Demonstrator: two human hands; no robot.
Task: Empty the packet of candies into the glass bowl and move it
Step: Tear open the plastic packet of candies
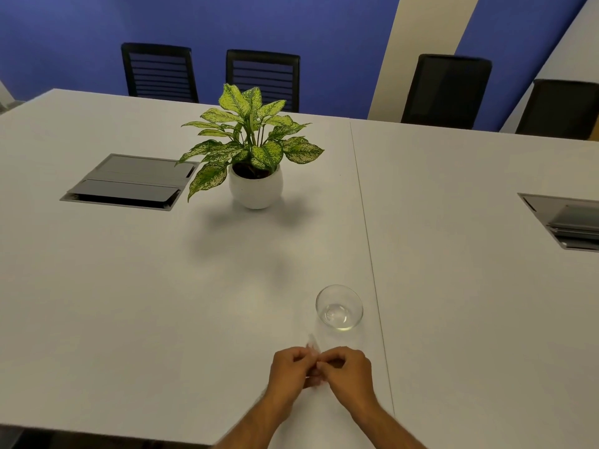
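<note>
A small clear glass bowl (339, 307) stands empty on the white table (162, 303), just beyond my hands. My left hand (289, 371) and my right hand (348, 372) meet near the table's front edge, both pinching a small pale, translucent candy packet (313, 346). One corner of the packet sticks up between the fingers toward the bowl; the rest is hidden by my fingers. The packet's contents cannot be made out.
A potted plant (254, 150) in a round white pot stands mid-table. Grey cable hatches sit at the left (129, 183) and far right (564, 222). A seam (366, 222) runs down the table right of the bowl. Black chairs (445, 90) line the far side.
</note>
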